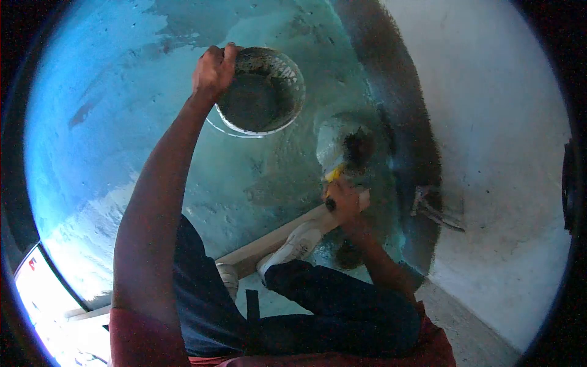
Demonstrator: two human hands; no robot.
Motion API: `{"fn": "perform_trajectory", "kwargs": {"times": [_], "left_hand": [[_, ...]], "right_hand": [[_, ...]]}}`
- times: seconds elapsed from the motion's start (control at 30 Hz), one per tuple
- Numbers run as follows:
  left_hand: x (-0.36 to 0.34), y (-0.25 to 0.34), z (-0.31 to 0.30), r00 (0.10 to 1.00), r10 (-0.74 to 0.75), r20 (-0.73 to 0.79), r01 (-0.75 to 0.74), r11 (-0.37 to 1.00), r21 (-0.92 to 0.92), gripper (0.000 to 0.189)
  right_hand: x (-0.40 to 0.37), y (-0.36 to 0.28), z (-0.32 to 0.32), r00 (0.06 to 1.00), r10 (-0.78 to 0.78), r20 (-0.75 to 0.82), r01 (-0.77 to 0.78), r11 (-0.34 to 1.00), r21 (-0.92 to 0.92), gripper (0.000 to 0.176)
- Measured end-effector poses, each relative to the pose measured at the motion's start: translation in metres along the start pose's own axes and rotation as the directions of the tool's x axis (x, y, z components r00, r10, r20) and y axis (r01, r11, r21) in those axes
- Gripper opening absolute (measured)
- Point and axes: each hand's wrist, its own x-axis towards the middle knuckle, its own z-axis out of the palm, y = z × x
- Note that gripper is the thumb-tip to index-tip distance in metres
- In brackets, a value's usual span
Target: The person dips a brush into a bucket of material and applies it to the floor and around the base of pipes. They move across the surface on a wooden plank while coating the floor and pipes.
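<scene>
At the upper middle, my left hand (214, 70) is closed on the left rim of a round white bucket (293, 104), which holds a dark grey mix. The bucket's wire handle hangs down at its lower left. My right hand (343, 200) is wrapped round the handle of a yellow brush (334, 174), low over the wet blue-green floor (238, 171). Just beyond the brush are a pale patch and a dark patch on the floor; the bristles are hard to make out.
A wooden board (263, 241) lies slantwise by my white shoes (296, 244). To the right, a pale wall (495, 122) has a dark coated strip (403, 85) along its base. A pipe fitting (437, 211) sticks out there. Bright light comes from the lower left.
</scene>
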Motion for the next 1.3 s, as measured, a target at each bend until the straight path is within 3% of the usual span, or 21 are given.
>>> {"fn": "perform_trajectory", "kwargs": {"times": [0.1, 0.2, 0.3, 0.4, 0.5, 0.6, 0.7, 0.8, 0.87, 0.93, 1.0, 1.07, 1.17, 1.27, 1.3], "left_hand": [[0.002, -0.006, 0.004, 1.000, 0.029, -0.009, -0.029, 0.999, -0.029, 0.042], [0.002, -0.009, 0.003, 0.995, 0.100, 0.024, -0.098, 0.994, -0.053, 0.042], [0.005, -0.018, 0.010, 0.970, 0.240, -0.041, -0.236, 0.968, 0.083, 0.041], [0.004, -0.017, 0.010, 0.991, 0.134, -0.028, -0.132, 0.989, 0.067, 0.042], [0.004, -0.014, 0.007, 0.994, 0.108, 0.002, -0.108, 0.994, 0.007, 0.042], [0.003, -0.010, 0.005, 0.994, 0.104, 0.018, -0.104, 0.995, -0.004, 0.042], [0.000, -0.007, 0.003, 0.996, 0.084, 0.022, -0.083, 0.996, -0.038, 0.043], [0.008, -0.018, 0.010, 0.991, 0.132, 0.011, -0.132, 0.990, 0.048, 0.043], [0.009, -0.017, 0.010, 0.987, 0.160, 0.009, -0.160, 0.986, 0.054, 0.043], [0.007, -0.020, 0.009, 0.990, 0.143, -0.002, -0.143, 0.989, 0.034, 0.043], [0.008, -0.017, 0.010, 0.995, 0.101, -0.018, -0.102, 0.995, -0.025, 0.043], [-0.001, -0.001, 0.002, 0.997, 0.074, -0.020, -0.074, 0.997, -0.006, 0.043], [0.002, -0.005, 0.002, 0.996, 0.094, 0.006, -0.094, 0.995, -0.028, 0.043], [-0.001, 0.001, 0.002, 0.999, 0.043, 0.011, -0.043, 0.999, -0.018, 0.042], [-0.002, 0.003, 0.000, 1.000, 0.007, 0.005, -0.007, 1.000, -0.005, 0.041]], "right_hand": [[-0.009, -0.015, 0.009, 0.994, -0.102, -0.026, 0.104, 0.987, 0.121, 0.034], [0.003, -0.042, -0.019, 0.995, -0.080, -0.061, 0.090, 0.978, 0.190, 0.031], [0.020, -0.049, -0.023, 0.959, -0.124, -0.257, 0.175, 0.967, 0.185, 0.018], [0.016, -0.026, -0.020, 0.995, -0.069, -0.068, 0.081, 0.974, 0.210, 0.019], [-0.009, -0.015, -0.014, 0.990, -0.134, 0.034, 0.132, 0.991, 0.035, 0.020], [-0.015, -0.020, -0.017, 0.983, -0.061, 0.172, 0.049, 0.996, 0.073, 0.027], [0.014, -0.041, -0.030, 0.989, -0.107, 0.101, 0.090, 0.983, 0.160, 0.027], [0.064, -0.026, -0.015, 0.992, -0.116, 0.047, 0.108, 0.984, 0.140, 0.029], [0.096, 0.003, -0.014, 0.995, -0.029, -0.094, 0.047, 0.980, 0.195, 0.029], [0.127, 0.010, -0.048, 0.956, 0.277, -0.100, -0.218, 0.894, 0.392, 0.018], [0.146, 0.032, -0.063, 0.865, 0.122, -0.487, 0.006, 0.968, 0.252, 0.018], [0.163, 0.064, -0.082, 0.791, -0.037, -0.610, 0.092, 0.994, 0.059, 0.019], [0.176, 0.103, -0.095, 0.885, 0.171, -0.433, -0.070, 0.968, 0.239, 0.020], [0.179, 0.090, -0.094, 0.970, -0.041, -0.240, 0.134, 0.911, 0.390, 0.024], [0.177, 0.077, -0.092, 0.970, -0.071, -0.232, 0.144, 0.937, 0.317, 0.024]]}}
